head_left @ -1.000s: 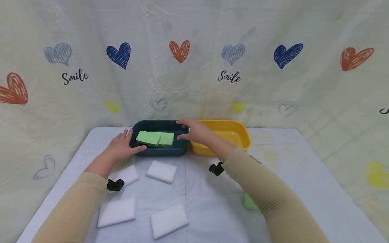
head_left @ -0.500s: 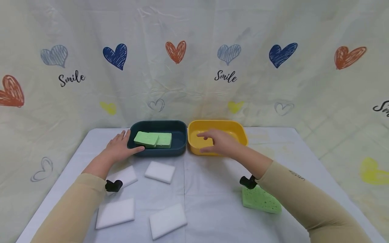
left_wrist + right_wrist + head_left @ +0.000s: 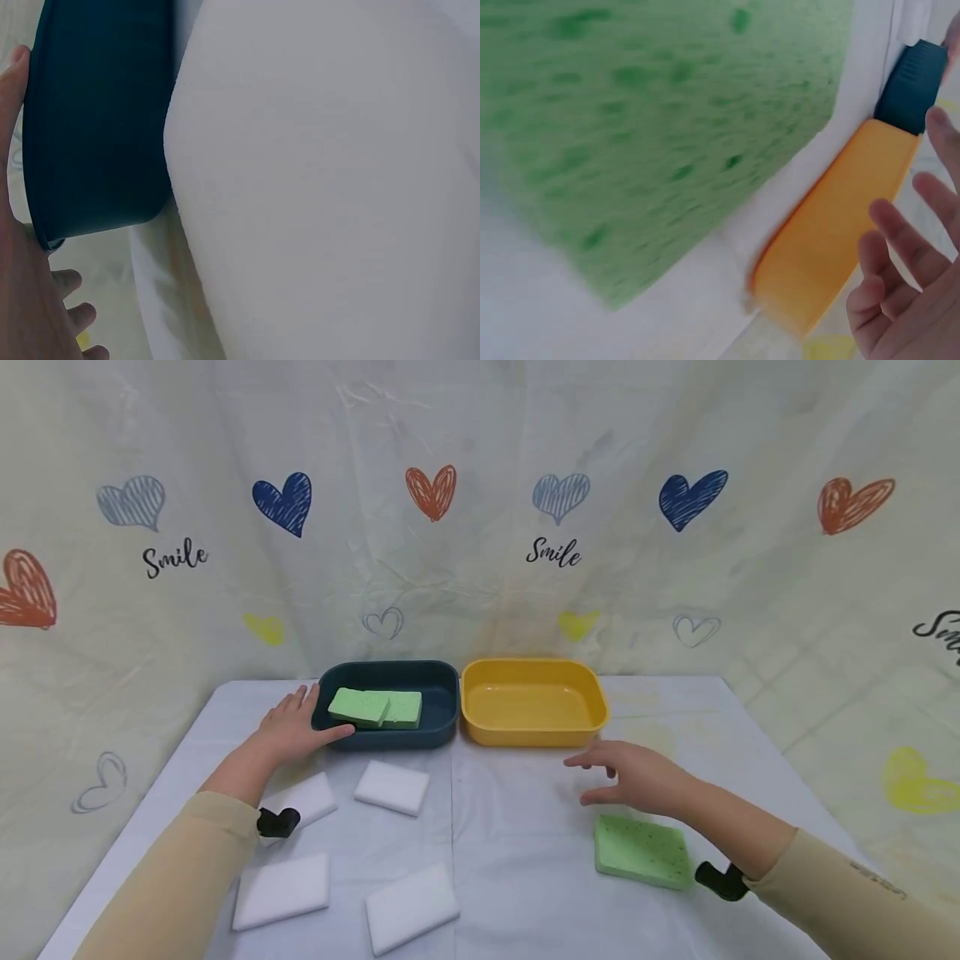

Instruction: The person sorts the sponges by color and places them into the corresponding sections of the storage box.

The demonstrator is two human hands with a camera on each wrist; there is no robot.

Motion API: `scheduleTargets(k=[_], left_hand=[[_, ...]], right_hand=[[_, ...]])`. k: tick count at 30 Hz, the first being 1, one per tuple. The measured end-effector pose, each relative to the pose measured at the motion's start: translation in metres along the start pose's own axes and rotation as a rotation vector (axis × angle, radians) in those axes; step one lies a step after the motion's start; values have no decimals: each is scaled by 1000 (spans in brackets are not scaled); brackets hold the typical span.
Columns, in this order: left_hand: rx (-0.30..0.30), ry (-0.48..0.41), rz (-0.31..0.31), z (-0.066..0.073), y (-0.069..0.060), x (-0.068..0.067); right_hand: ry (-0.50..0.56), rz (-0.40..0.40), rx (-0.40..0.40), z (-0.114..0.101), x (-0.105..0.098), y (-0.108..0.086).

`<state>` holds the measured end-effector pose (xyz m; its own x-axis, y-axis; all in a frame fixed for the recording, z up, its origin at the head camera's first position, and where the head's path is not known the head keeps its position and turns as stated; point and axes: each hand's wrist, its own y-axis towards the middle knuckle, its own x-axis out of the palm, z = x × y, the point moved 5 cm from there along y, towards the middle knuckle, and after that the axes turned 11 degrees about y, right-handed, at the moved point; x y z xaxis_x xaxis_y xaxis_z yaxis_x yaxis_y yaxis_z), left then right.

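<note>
At the front left corner of the dark teal bin [image 3: 405,739], my left hand [image 3: 288,735] rests with fingers spread and thumb along the rim. Inside that bin lie two green sponges [image 3: 360,707], one overlapping the other. My right hand [image 3: 645,778] hovers over the right side of the table, holding nothing, its fingers loosely bent. Just below it in the head view, a green sponge [image 3: 642,852] lies flat on the cloth. The right wrist view shows this pitted green sponge [image 3: 675,127] up close, apart from the fingers.
A yellow bin [image 3: 534,737] stands right beside the teal one at the back. Several white sponge blocks, such as the front one [image 3: 412,910], lie on the left and middle of the white-covered table [image 3: 517,877]. A curtain printed with hearts [image 3: 480,577] hangs behind.
My right hand has moved from the teal bin, past the yellow bin, rightward and nearer to me, uncovering the green sponge on the table. My left hand has stayed at the teal bin.
</note>
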<state>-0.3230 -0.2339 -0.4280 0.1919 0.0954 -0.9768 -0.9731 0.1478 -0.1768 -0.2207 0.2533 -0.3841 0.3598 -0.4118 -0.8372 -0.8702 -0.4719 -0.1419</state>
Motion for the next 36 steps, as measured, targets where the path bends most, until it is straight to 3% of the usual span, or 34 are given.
scheduleTargets(k=[8, 16, 22, 29, 36], left_hand=[[-4, -12, 1, 0, -4, 2], [2, -6, 12, -5, -2, 1], [2, -3, 13, -4, -1, 0], [0, -9, 4, -3, -2, 0], [-11, -16, -1, -1, -1, -1]], right_hand=[[54, -77, 23, 28, -1, -44], [118, -139, 56, 46, 3, -72], [124, -181, 48, 51, 8, -82], [23, -204, 105, 56, 12, -88], [-47, -186, 113, 56, 14, -92]])
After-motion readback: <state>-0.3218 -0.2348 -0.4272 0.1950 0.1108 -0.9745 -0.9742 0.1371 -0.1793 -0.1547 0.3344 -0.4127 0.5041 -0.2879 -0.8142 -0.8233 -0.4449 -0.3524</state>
